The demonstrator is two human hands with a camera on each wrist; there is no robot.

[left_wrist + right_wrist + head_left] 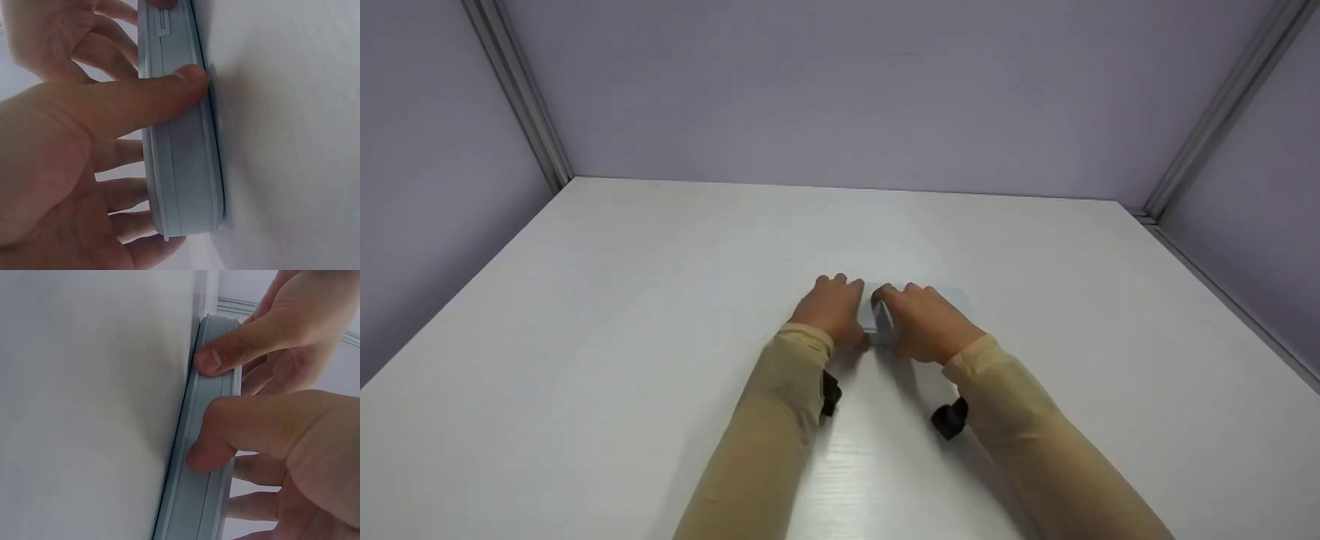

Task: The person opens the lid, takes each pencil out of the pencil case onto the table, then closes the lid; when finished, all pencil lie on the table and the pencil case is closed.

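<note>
Left wall: a plain lilac panel behind a grey metal post, standing at the far left corner of the worktop.

Left sleeve: a tan sleeve running up from the bottom edge, with a black strap at the wrist.

Left hand: the left hand lies on the left end of the case, knuckles up. In the left wrist view its thumb presses across the case's side wall and the fingers curl round the far face, so it grips the case.

Case: a flat pale grey-blue case lies near the middle of the white worktop, mostly covered by both hands. Its broad face rests on the worktop; a seam runs along its narrow side wall, and a small slider or latch shows near one end.

Right hand: the right hand covers the right part of the case, just beside the left hand. In the right wrist view its thumb presses the side wall and the fingers reach round the other face; it too holds the case. A second thumb, the left hand's, presses further along the same wall.

Right sleeve: a tan sleeve with a black strap at the wrist.

Right wall: a lilac panel behind a second grey post.
</note>
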